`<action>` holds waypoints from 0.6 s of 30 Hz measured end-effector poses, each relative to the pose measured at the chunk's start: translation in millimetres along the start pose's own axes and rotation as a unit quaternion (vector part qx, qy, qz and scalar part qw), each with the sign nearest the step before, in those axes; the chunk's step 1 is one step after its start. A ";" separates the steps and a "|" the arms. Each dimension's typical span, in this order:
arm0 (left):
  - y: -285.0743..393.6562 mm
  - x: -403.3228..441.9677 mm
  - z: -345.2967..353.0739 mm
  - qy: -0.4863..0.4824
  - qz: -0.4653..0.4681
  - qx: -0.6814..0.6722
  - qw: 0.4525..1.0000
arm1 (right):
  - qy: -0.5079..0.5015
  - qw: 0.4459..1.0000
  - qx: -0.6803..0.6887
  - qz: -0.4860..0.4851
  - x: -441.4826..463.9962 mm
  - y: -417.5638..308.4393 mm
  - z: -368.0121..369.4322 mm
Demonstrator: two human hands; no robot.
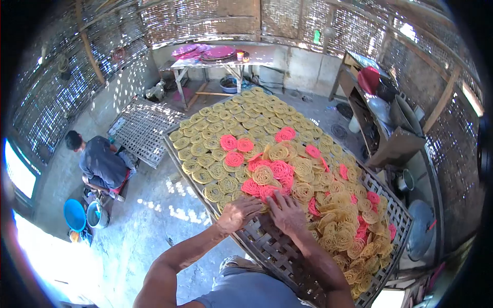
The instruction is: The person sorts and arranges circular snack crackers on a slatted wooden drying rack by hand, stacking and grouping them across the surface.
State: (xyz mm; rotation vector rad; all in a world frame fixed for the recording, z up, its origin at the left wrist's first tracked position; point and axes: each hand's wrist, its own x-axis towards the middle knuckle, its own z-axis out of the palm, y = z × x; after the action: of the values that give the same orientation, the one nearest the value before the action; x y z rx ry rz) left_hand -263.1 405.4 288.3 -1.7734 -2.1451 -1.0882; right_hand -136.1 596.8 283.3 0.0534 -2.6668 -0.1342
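A woven bamboo rack (pixel 259 238) lies in front of me, covered with yellow coiled noodle crackers (pixel 203 176) in rows at the far and left parts. Pink coiled crackers (pixel 281 169) are scattered among them, several clustered near my hands. My left hand (pixel 240 213) rests at the rack's near edge, fingers stretched over the yellow coils there. Beside it, my right hand (pixel 286 211) has its fingers spread and touches the near side of the pink cluster. To its right, loose yellow coils (pixel 334 223) lie in an uneven pile. Neither palm shows.
Another person (pixel 105 164) crouches at the left, beside a second woven rack (pixel 149 128). A blue basin (pixel 75 215) and a bucket (pixel 97 214) stand near them. Pink trays lie on a table (pixel 257 57) at the back. Pots and a wooden stand (pixel 382 143) line the right wall.
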 end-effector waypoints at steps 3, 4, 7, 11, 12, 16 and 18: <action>6.8 14.1 -9.8 0.025 -0.028 -0.032 0.999 | 0.043 0.999 0.018 -0.006 7.3 12.4 -21.4; 14.9 24.3 -18.2 0.029 -0.041 -0.044 0.998 | 0.054 0.997 0.049 0.003 10.6 17.0 -29.8; 24.8 55.4 -29.7 0.060 -0.107 -0.124 0.985 | 0.086 0.982 0.165 0.036 18.3 30.3 -58.6; 5.9 62.6 -9.7 0.061 -0.257 -0.287 0.921 | 0.009 0.944 0.246 0.219 12.7 52.9 -86.3; 0.5 62.3 -6.5 0.081 -0.228 -0.184 0.953 | 0.021 0.959 0.200 0.201 7.2 65.5 -80.1; -38.6 40.2 22.4 0.079 -0.211 0.096 0.970 | -0.022 0.960 0.099 0.262 11.1 111.3 -55.1; -50.6 40.1 41.3 0.043 -0.240 0.159 0.957 | -0.090 0.941 0.122 0.301 23.1 141.6 -13.1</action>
State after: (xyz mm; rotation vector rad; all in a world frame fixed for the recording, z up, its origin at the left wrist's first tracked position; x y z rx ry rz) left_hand -307.1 460.6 258.3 -1.0770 -2.5878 -0.8138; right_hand -152.8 735.1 320.0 -0.7199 -2.7284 0.4069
